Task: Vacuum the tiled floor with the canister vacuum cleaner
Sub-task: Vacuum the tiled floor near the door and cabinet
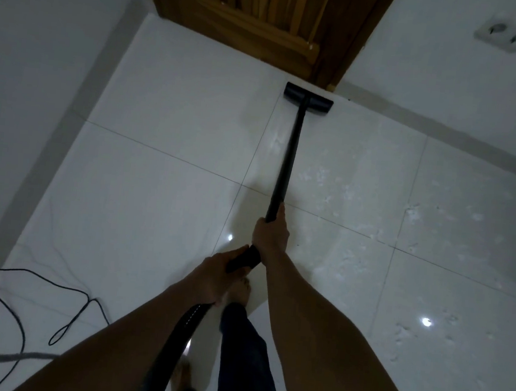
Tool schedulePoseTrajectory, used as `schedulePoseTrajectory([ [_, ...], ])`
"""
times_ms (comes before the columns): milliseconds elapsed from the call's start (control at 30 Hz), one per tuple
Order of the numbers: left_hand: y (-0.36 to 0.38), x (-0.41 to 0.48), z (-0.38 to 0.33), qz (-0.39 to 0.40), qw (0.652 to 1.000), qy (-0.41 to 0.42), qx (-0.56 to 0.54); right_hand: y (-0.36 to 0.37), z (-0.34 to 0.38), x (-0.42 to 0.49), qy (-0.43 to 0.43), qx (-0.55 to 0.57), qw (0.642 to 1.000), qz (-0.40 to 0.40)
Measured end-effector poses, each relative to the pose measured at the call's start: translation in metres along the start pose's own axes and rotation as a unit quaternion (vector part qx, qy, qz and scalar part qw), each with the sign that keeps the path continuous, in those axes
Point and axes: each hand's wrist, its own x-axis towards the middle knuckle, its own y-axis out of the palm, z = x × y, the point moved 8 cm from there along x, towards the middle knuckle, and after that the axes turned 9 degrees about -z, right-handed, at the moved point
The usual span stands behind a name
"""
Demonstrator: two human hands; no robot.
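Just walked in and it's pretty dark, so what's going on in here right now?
A person is vacuuming a white tiled floor. The right hand holds the black wand further down, and the left hand holds the handle end where the hose joins. The floor head sits flat on the tiles near the foot of the wooden door. White specks litter the tiles to the right. A thin cable loops across the floor on the left.

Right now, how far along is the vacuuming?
The tiles on the left look clean. In hand: both hands, right and left, push the wand, its head at the door. Left: white debris on the right.
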Motion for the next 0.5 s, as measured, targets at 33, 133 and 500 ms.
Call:
schedulePoseTrajectory([
  [33, 0.001, -0.009, 0.011, 0.003, 1.0, -0.002, 0.004, 0.001, -0.008, -0.012, 0.0, 0.001, 1.0, -0.003],
  [133, 0.005, -0.041, 0.036, 0.012, 0.999, 0.041, 0.021, 0.002, -0.031, -0.049, -0.003, 0.003, 1.0, -0.014],
  [500, 0.035, -0.213, 0.155, 0.012, 0.993, 0.106, 0.058, -0.002, -0.149, -0.233, -0.037, 0.037, 0.998, -0.039],
])
